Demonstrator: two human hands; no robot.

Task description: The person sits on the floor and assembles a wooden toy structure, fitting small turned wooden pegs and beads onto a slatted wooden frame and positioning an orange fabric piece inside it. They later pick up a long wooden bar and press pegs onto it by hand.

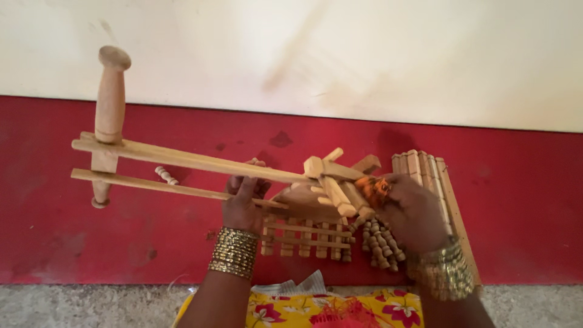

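Partly | left hand [243,203] hides rods [182,173] | right hand [413,209] blurred over joint [331,176]

The floor has a broad red band [516,200] that runs along the foot of a pale wall, and a grey speckled strip [79,307] at its near edge. On the red band lies a small wooden fence panel [303,238], flat, near the near edge. Just to its right is a heap of small turned wooden pegs [381,246]. Further right lies a bundle of wooden slats [425,167], side by side. A single small turned peg [166,175] lies apart to the left.
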